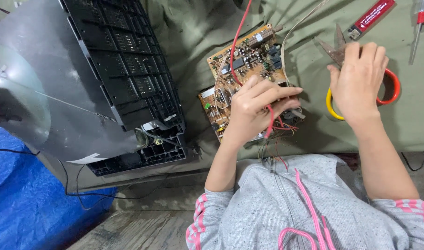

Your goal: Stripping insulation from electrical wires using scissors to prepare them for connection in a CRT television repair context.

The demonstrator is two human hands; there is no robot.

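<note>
A tan circuit board [246,58] crowded with small parts lies on an olive cloth [193,32]. My left hand [256,109] rests on its near end, fingers pinched around a red wire [236,44] that runs up across the board. My right hand [358,81] lies over a pair of scissors [334,48] with one red and one yellow handle loop [391,88]; the metal blades point up-left. Fingers cover the handles.
A grey picture tube [36,88] in a black plastic frame [128,69] lies at the left. A red flat tool [371,16] and a red-handled screwdriver [418,28] lie at the top right. Blue tarp [22,203] covers the lower-left floor. Thin loose wires [274,148] hang off the board.
</note>
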